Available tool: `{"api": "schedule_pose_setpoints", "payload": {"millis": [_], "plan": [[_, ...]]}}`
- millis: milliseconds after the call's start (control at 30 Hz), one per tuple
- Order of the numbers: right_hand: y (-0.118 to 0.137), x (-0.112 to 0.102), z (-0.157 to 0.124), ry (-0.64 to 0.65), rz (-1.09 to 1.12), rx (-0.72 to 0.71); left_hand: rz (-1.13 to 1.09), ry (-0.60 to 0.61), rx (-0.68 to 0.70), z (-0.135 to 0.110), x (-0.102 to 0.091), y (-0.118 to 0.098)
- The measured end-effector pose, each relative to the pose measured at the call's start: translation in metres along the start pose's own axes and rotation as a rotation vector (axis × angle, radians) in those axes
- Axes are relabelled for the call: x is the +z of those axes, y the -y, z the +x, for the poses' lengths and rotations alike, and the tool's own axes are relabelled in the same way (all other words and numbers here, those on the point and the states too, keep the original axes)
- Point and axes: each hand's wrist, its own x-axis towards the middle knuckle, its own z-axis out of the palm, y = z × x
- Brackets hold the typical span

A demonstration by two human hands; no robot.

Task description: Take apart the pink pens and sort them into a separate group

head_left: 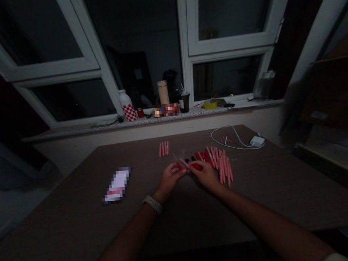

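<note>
My left hand (169,178), with a watch on its wrist, and my right hand (207,175) meet above the middle of the table. Between their closed fingertips is a slim pink pen (184,162). A red piece shows at the left fingertips, and a thin clear part rises beside them, too dim to make out. Just beyond and right of my right hand lie red pen parts (197,156) with black ends. Several pink pens (226,166) lie in a loose pile to the right. Farther back on the left, several pink pens (163,148) lie side by side in a row.
A phone (117,185) lies on the table (88,232) at left. At the back right are a white charger (257,141) with its looped cable and a few thin sticks. On the windowsill stand a checkered bottle (127,106), a tan tumbler (163,92), a drink cup (184,102) and yellow tape (210,104).
</note>
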Motion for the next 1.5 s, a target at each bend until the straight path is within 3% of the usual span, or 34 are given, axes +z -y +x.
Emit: {"api": "schedule_pose_setpoints", "payload": {"millis": [400,700,933,1133,1500], "plan": [[0.004,0.0,0.0,0.035,0.082,0.031,0.009,-0.01,0.009,0.001,-0.001,-0.001],[-0.005,-0.009,0.016,-0.12,0.53,0.3,0.135,-0.01,0.032,0.002,-0.001,0.001],[-0.01,-0.013,0.017,-0.134,0.355,0.265,0.214,0.07,0.049,0.001,0.0,0.004],[-0.003,-0.01,0.014,-0.144,0.524,0.322,0.306,0.123,0.066,-0.001,-0.001,0.004],[-0.002,-0.008,0.012,-0.099,0.503,0.339,0.332,0.165,0.058,-0.001,-0.002,0.006]]}}
